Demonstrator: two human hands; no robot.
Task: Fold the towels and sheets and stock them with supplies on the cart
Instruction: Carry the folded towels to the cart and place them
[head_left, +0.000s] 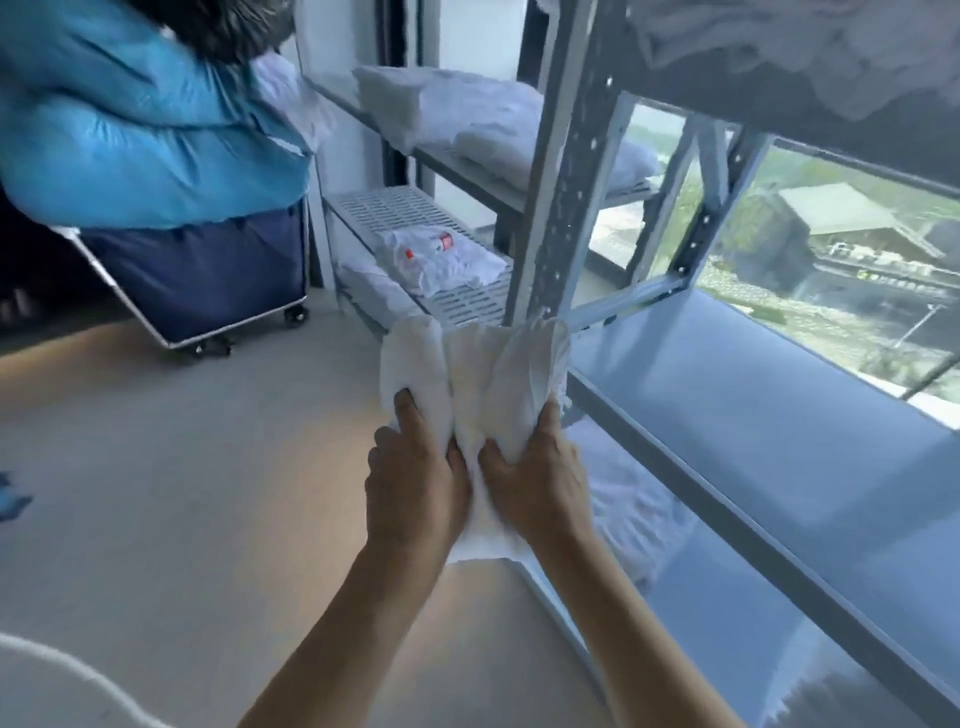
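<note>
A white towel (470, 374) hangs bunched in front of me, held in the air over the floor beside a grey metal rack (561, 171). My left hand (415, 478) grips its left side, fingers curled into the cloth. My right hand (535, 467) grips the right side close by, so the two hands almost touch. Folded white linen (467, 114) lies on a middle shelf of the rack. Lower down, plastic-wrapped supplies (436, 257) with red labels rest on a slatted white shelf (395, 208).
A navy laundry cart on castors (208, 280) stands at the left, heaped with blue bedding (140, 140). A bare grey shelf (753, 405) runs along the right before a large window. More white cloth (779, 47) lies on the top shelf. Pale floor (156, 493) spreads to the left.
</note>
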